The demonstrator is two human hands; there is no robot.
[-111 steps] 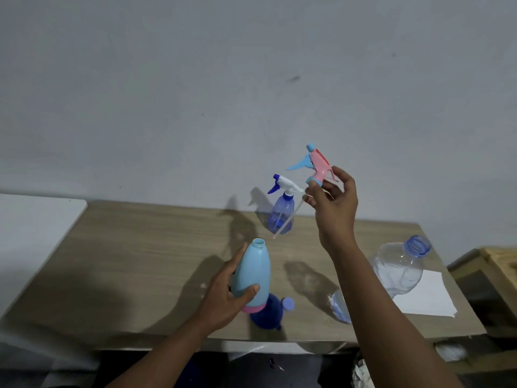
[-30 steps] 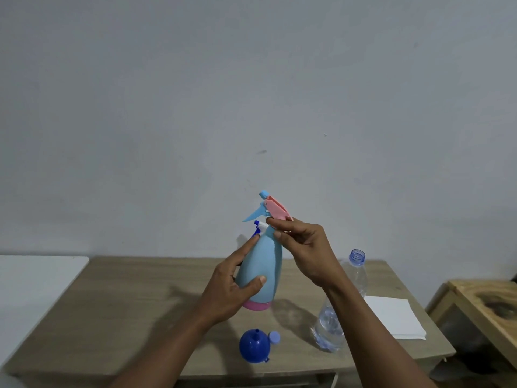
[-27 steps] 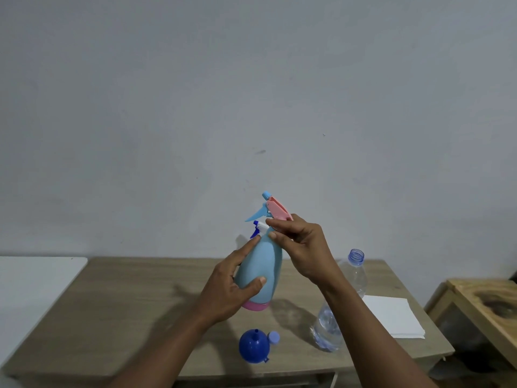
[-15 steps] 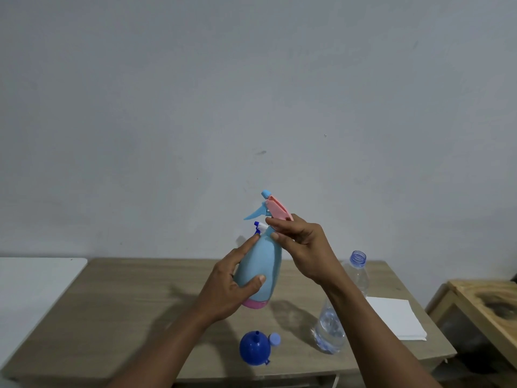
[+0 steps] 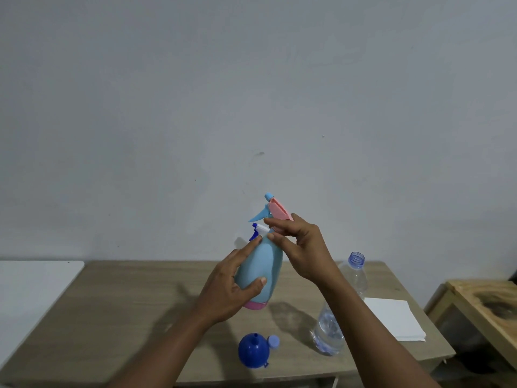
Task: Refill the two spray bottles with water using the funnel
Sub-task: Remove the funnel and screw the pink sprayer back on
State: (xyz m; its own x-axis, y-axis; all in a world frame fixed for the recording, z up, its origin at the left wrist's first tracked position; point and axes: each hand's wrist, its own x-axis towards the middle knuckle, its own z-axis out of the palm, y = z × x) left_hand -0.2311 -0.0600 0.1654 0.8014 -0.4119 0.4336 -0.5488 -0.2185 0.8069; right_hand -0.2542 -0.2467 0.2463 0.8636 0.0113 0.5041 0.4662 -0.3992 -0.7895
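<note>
The left hand (image 5: 226, 292) grips the light-blue bottle (image 5: 263, 264), right hand (image 5: 305, 247) pinches its sprayer (image 5: 275, 210), hiding second bottle (image 5: 258, 230).

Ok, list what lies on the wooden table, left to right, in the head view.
Blue funnel → small lilac cap → clear water bottle → white paper stack.

The second spray bottle (image 5: 257, 229), at ten o'clock of the right hand (image 5: 303, 247), shows only its trigger; its body hides behind the light blue bottle (image 5: 263, 264), whose neck that hand covers.
</note>
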